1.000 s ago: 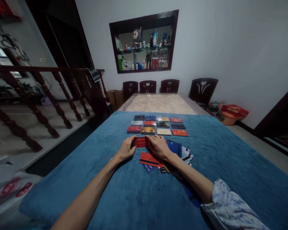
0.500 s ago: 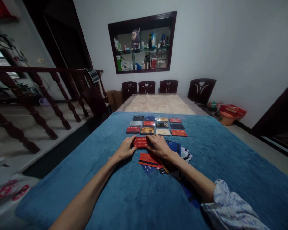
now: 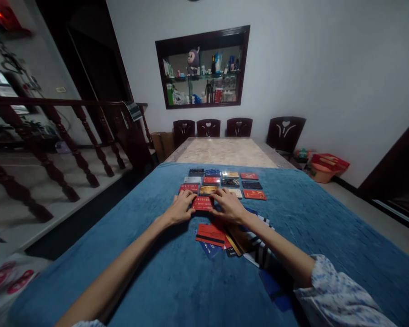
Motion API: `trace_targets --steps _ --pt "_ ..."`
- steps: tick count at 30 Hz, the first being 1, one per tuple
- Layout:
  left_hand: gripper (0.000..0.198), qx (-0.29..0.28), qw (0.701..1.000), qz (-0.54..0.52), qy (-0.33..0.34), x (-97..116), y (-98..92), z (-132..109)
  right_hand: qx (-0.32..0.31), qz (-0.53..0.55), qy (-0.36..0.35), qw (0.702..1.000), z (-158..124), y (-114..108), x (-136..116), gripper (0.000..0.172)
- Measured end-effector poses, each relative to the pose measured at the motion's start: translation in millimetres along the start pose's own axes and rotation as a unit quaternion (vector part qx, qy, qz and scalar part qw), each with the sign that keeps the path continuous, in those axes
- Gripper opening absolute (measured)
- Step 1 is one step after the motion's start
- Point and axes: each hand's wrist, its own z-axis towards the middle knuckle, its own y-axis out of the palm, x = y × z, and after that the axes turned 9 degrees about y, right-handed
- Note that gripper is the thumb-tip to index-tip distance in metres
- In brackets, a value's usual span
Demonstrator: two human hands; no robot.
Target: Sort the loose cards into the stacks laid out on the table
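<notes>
Left hand (image 3: 181, 209) and right hand (image 3: 229, 206) grip the red card (image 3: 203, 204) by opposite ends above the blue cloth (image 3: 163, 281), where excess forward travel could knock the adjacent gold card (image 3: 207, 190) out of line.

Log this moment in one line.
left hand: at left edge of red card | right hand: at its right edge | card rows: beyond | loose cards: nearer, on blue cloth
</notes>
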Motion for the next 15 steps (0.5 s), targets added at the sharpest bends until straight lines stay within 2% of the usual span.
trace_targets --steps 15 --pt "0.042 -0.008 0.999 0.040 0.035 -19 -8.1 60 -0.019 -0.014 -0.001 1.000 42 -20 36 0.032"
